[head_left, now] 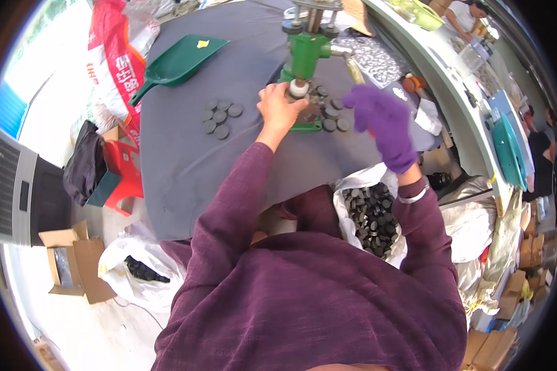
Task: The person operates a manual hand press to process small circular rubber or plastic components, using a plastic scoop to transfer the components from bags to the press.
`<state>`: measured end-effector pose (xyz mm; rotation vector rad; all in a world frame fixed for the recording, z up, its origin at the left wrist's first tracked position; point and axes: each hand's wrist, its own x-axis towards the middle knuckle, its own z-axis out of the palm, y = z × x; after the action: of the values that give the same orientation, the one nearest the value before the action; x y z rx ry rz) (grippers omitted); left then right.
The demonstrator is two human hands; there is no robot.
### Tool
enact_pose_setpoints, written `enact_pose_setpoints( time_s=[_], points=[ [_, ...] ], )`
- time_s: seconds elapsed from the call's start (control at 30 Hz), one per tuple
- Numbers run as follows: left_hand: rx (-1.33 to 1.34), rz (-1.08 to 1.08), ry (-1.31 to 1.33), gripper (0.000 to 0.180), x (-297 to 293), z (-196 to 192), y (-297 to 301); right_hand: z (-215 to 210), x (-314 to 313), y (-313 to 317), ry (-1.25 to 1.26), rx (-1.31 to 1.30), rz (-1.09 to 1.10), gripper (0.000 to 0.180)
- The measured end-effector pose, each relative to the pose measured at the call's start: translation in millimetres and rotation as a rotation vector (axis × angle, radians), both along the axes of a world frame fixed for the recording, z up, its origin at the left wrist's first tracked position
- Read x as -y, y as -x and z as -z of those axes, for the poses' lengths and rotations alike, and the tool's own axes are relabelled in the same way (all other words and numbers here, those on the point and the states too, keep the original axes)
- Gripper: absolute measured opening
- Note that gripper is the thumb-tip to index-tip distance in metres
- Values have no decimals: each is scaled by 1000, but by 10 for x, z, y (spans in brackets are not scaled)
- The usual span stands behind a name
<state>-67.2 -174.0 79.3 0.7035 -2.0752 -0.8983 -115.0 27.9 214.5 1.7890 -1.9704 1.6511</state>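
Note:
A green hand press (306,55) stands at the far side of the grey-covered table, with a white tip (299,88) on its ram. My bare left hand (280,111) is at the press, thumb and fingers curled around the spot under this tip; what they hold is hidden. My right hand (384,120), in a purple glove, hovers to the right of the press, close to the end of its lever (354,69). Motion smears its fingers. Several round black caps (330,113) lie right of the press base, and another group of black caps (221,116) lies left of my left hand.
A white sack of black caps (372,216) is open below my right forearm. Another white bag (139,266) with black pieces sits on the floor at left. A green dustpan (185,60) lies on the table's far left. A red stool (124,176) stands beside the table.

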Motion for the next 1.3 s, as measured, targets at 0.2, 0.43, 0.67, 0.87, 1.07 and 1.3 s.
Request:
enact_pose_setpoints(
  time_s=[0.2,0.43,0.67,0.87,1.07,1.3],
  points=[
    [75,-43,336,42,107,-111,-538,267,-90,42,-3,87,45,20],
    [475,-254,806,9,497,64,-1396,-48,3,-27,-132,348,16,14],
    [556,-199,790,14,242,140,-1436,-233,-108,-46,-27,356,-2,19],
    [228,-209,728,15,196,50,-1437,-318,-235,-238,49,367,69,19],
    [-144,-223,466,29,726,-494,-1729,-212,-42,90,-80,418,-169,23],
    [-1252,-111,-954,56,2308,-1183,-3033,-257,-114,-19,78,416,-196,14]
  ],
)
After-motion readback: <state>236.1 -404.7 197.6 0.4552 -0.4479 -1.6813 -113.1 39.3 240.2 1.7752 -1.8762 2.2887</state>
